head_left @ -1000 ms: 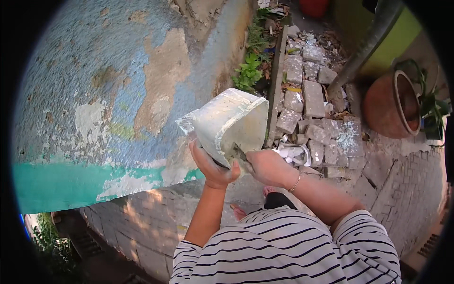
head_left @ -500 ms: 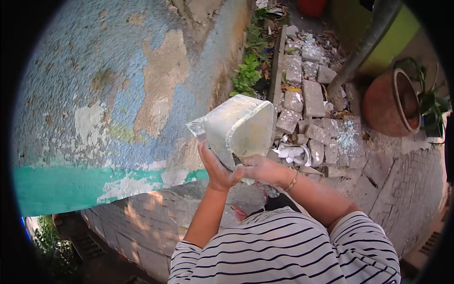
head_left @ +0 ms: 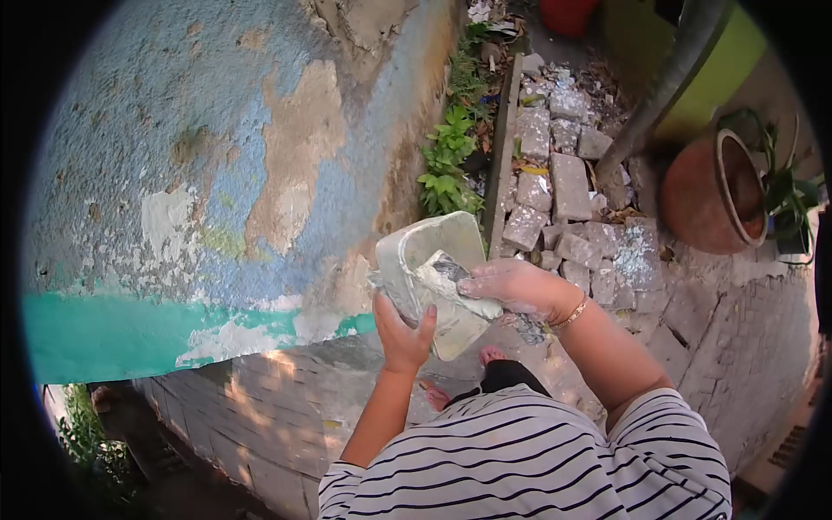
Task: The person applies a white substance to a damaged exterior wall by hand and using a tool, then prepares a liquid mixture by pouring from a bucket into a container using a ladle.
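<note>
At the left, a rough blue wall with peeling patches (head_left: 191, 130) ran above a smooth green painted band (head_left: 104, 338). Just beside it, the person's bare left grip (head_left: 400, 336) clasped a pale, rounded-corner rectangular plastic tub (head_left: 461, 236), the thumb at the near edge and the fingers tucked under its outer side. The tub was held up in the air, tilted, its open side toward the person. Across that opening lay a flat, grey, paste-smeared tool (head_left: 448, 265), with thick white paste (head_left: 481, 305) along it; its exact shape was hard to tell.

The bare right grip (head_left: 520, 290) pinched the tool, thumb and fingers drawn together, a gold-coloured chain bracelet (head_left: 572, 313) at the wrist. Further right lay broken grey paving blocks (head_left: 570, 186), then a round terracotta pot (head_left: 706, 195).

The step in hand looked like working or gathering paste on the tool — a judgement from its coating. The next move seemed to call for a firm left hold and an even tool angle, so that no paste slid off.
</note>
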A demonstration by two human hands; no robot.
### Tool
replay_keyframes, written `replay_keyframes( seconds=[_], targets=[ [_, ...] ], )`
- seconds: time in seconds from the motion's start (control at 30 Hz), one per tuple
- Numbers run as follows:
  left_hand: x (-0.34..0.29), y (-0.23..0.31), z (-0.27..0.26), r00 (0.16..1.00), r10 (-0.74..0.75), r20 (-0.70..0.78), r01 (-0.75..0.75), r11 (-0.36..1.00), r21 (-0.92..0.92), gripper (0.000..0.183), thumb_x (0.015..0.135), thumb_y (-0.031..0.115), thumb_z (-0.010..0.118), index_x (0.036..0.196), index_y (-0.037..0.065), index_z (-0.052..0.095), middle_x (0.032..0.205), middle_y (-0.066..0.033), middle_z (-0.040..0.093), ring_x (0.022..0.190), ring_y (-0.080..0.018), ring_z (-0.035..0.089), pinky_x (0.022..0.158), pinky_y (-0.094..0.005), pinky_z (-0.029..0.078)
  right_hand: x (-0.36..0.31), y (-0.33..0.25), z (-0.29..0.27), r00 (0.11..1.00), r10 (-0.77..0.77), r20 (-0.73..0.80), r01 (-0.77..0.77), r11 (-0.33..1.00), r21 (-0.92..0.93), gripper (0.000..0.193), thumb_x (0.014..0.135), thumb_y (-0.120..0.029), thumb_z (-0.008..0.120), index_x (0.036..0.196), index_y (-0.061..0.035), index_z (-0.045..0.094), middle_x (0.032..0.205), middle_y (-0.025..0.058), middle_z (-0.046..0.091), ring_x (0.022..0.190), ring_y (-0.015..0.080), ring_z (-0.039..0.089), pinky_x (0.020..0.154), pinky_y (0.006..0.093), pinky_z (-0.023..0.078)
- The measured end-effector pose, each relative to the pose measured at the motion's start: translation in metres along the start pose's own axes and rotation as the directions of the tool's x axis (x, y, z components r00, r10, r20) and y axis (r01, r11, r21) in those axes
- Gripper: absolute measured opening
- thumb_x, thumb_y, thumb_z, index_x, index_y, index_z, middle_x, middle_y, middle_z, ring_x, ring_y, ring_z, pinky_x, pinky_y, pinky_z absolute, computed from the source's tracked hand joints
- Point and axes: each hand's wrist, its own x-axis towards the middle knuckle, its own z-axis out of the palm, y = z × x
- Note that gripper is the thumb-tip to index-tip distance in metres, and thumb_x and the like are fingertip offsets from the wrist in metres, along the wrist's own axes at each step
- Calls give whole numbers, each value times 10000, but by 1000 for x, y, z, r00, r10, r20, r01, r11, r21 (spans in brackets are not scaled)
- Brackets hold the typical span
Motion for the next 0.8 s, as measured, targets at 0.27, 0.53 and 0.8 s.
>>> replay_keyframes(
  seconds=[0.27, 0.53, 0.8],
  targets=[
    [51, 37, -31, 803, -471, 366, 491, 870, 42, 524, 735, 392, 673, 995, -59, 618, 940, -254, 645, 898, -365, 628, 809, -406, 471, -1, 18, -26, 920, -393, 18, 67, 113, -991, 135, 803, -133, 536, 846, -16, 587, 830, 145, 635, 721, 305, 643, 576, 380, 508],
    [66, 75, -21, 807, -398, 436, 307, 914, 266, 486, 688, 372, 713, 953, -27, 631, 898, -217, 643, 851, -337, 623, 779, -407, 471, 43, 62, -24, 872, -460, 170, 128, -122, -984, 116, 717, -98, 567, 767, -17, 633, 735, 145, 633, 668, 281, 649, 538, 385, 506],
    [41, 44, -4, 878, -306, 368, 194, 930, 312, 501, 667, 390, 723, 931, -24, 622, 938, -227, 614, 900, -387, 576, 806, -451, 450, 23, 77, 15, 979, -124, 160, 172, 86, -981, 144, 733, -118, 558, 750, -41, 679, 750, 157, 663, 702, 305, 667, 616, 390, 529]
  ],
)
